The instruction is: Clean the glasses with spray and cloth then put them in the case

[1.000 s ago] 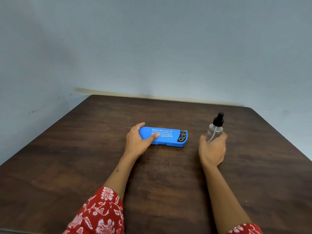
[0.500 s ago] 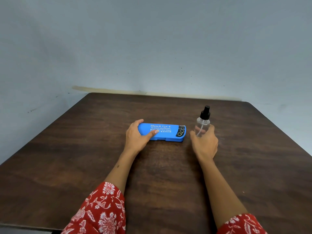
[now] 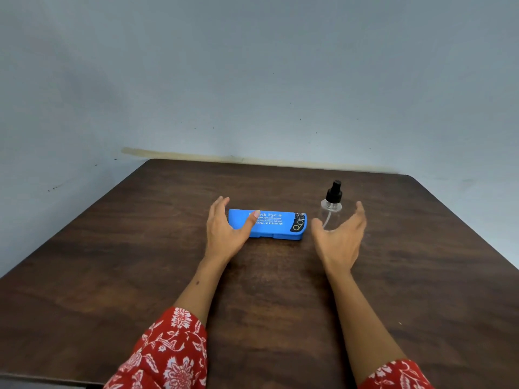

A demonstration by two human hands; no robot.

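Head view shows the shut blue case [image 3: 273, 224] mid-table [image 3: 140, 262], left hand [image 3: 226, 230] spread wide at its nine o'clock end, right hand [image 3: 341, 237] loosely spread, holding nothing, before the spray bottle [image 3: 331, 206] at three o'clock.

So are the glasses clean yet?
Not yet. Nothing looks done: the blue case lies shut on the table, no glasses or cloth showing. Both hands are open, the left hand at the case, the right hand by the spray bottle. Everything is left.
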